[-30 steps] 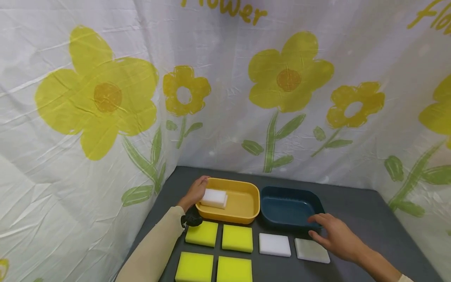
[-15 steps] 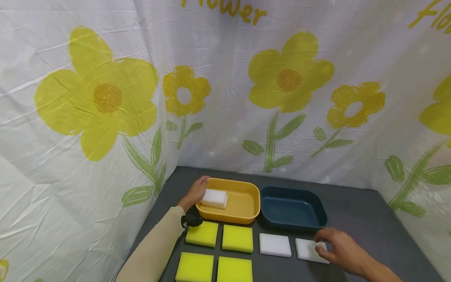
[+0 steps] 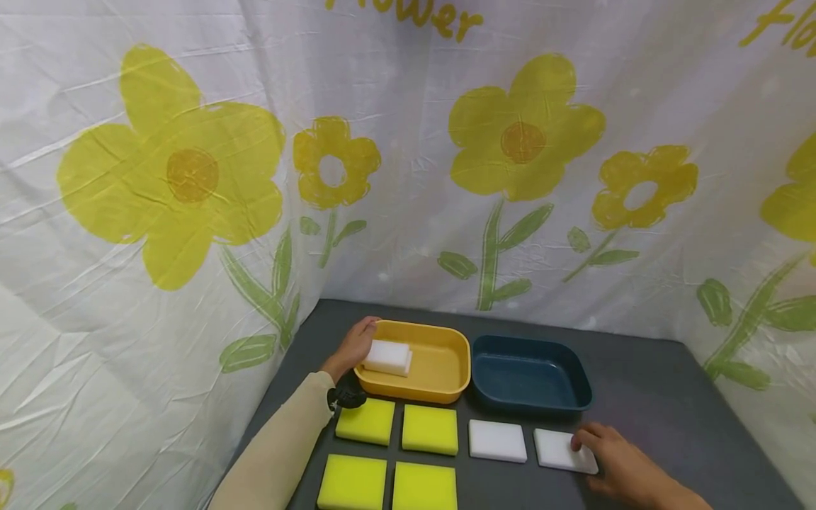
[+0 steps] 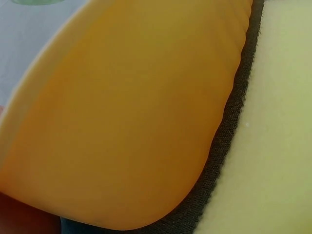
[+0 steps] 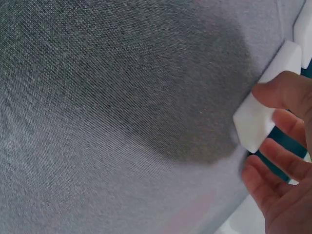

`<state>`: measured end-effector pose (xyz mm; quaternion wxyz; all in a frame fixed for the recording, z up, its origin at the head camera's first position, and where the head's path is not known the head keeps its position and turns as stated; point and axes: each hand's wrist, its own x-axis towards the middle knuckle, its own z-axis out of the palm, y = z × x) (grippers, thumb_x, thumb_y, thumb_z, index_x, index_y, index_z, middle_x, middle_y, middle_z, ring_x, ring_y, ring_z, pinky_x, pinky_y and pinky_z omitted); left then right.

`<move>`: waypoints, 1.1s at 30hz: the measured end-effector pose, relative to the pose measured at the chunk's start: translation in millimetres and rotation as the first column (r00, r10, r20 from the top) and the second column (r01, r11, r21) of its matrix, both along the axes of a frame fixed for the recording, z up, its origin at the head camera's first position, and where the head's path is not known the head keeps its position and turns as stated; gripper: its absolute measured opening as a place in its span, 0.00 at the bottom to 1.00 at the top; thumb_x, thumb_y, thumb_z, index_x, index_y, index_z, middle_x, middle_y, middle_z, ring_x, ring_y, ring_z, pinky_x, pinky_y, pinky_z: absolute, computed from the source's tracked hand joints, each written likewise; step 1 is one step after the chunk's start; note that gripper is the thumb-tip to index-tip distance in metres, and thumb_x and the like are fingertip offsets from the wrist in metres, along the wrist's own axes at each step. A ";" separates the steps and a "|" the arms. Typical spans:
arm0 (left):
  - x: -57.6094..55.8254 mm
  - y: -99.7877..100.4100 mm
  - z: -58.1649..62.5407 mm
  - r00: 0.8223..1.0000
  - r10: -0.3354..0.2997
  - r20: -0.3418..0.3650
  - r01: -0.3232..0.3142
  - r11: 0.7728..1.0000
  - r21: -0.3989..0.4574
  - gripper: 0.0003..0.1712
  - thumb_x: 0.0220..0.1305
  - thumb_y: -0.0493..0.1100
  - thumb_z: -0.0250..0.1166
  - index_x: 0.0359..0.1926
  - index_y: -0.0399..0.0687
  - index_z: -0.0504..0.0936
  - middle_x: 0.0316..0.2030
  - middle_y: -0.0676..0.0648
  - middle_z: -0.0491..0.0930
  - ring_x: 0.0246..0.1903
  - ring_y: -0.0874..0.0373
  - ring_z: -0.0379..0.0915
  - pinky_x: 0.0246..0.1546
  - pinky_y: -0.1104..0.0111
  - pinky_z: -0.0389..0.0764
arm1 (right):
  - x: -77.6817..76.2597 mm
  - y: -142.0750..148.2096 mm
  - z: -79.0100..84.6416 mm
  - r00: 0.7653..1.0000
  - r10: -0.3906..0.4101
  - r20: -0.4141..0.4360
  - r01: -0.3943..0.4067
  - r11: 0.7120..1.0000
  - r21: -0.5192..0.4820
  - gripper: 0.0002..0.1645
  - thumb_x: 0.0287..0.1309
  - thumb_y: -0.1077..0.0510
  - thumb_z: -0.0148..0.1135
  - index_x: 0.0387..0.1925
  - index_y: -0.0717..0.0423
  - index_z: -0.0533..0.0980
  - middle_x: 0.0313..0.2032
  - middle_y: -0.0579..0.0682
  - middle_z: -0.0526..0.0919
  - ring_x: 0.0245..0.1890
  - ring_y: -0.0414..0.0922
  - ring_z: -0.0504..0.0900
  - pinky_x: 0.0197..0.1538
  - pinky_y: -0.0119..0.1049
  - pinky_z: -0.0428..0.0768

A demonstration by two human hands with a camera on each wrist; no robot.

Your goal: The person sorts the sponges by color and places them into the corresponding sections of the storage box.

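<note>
My left hand (image 3: 355, 347) grips the left rim of a yellow plastic tub (image 3: 440, 365), whose wall (image 4: 126, 117) fills most of the left wrist view. White sponges (image 3: 387, 356) lie stacked in the tub's left end. My right hand (image 3: 615, 460) is at the right end of a white rectangular sponge (image 3: 554, 448) lying on the table. In the right wrist view, the thumb lies against one long edge of this sponge (image 5: 251, 124); the index fingertip is at the opposite edge. The remaining fingers of my right hand (image 5: 292, 161) are spread and loosely bent.
A dark blue tub (image 3: 529, 375) stands right beside the yellow one. In front of it, another white sponge (image 3: 497, 440) lies flat. Several yellow sponges, including one yellow sponge (image 3: 430, 429), sit in two rows on the grey table (image 3: 644, 382). A flower-print curtain (image 3: 408, 234) hangs behind.
My right hand has come back from the blue tub's front right corner and down to the rightmost white sponge, closing its thumb and index finger round it. My left hand stays on the yellow tub.
</note>
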<state>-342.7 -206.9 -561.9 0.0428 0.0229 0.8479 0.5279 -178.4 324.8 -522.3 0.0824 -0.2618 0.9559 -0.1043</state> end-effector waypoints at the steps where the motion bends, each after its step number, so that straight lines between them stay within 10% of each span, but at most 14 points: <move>1: 0.0 0.2 -0.2 1.000 0.000 0.003 0.000 1.000 0.001 0.29 0.93 0.53 0.40 0.80 0.44 0.68 0.75 0.36 0.72 0.73 0.37 0.70 0.78 0.39 0.66 | -0.2 -1.1 -0.8 1.000 -0.013 0.004 0.013 1.000 0.004 0.27 0.46 0.59 0.87 0.43 0.38 0.79 0.51 0.44 0.82 0.46 0.47 0.80 0.42 0.45 0.83; 10: 2.1 0.4 -1.0 1.000 -0.007 0.003 0.007 1.000 -0.008 0.29 0.93 0.52 0.40 0.80 0.44 0.68 0.76 0.37 0.72 0.74 0.38 0.69 0.78 0.39 0.66 | -5.0 -8.1 -2.5 0.993 -0.105 0.058 0.104 0.994 0.023 0.23 0.51 0.60 0.85 0.40 0.40 0.78 0.45 0.42 0.84 0.42 0.44 0.77 0.40 0.42 0.81; 17: -0.5 -1.0 -1.4 1.000 -0.009 0.000 0.009 1.000 -0.006 0.30 0.93 0.52 0.40 0.81 0.43 0.67 0.77 0.36 0.71 0.75 0.37 0.68 0.79 0.38 0.65 | -6.0 4.2 4.4 0.966 0.098 -0.239 -0.127 0.986 -0.108 0.27 0.42 0.59 0.86 0.40 0.37 0.77 0.44 0.36 0.83 0.39 0.34 0.74 0.35 0.33 0.75; 33: -0.6 -0.7 0.6 1.000 -0.002 0.004 0.002 1.000 -0.004 0.29 0.93 0.52 0.40 0.81 0.44 0.68 0.77 0.36 0.71 0.74 0.37 0.69 0.79 0.39 0.65 | -18.3 -9.9 70.4 0.958 0.130 -0.255 -0.173 0.973 -0.155 0.25 0.55 0.57 0.83 0.47 0.35 0.76 0.52 0.43 0.84 0.44 0.34 0.77 0.36 0.31 0.79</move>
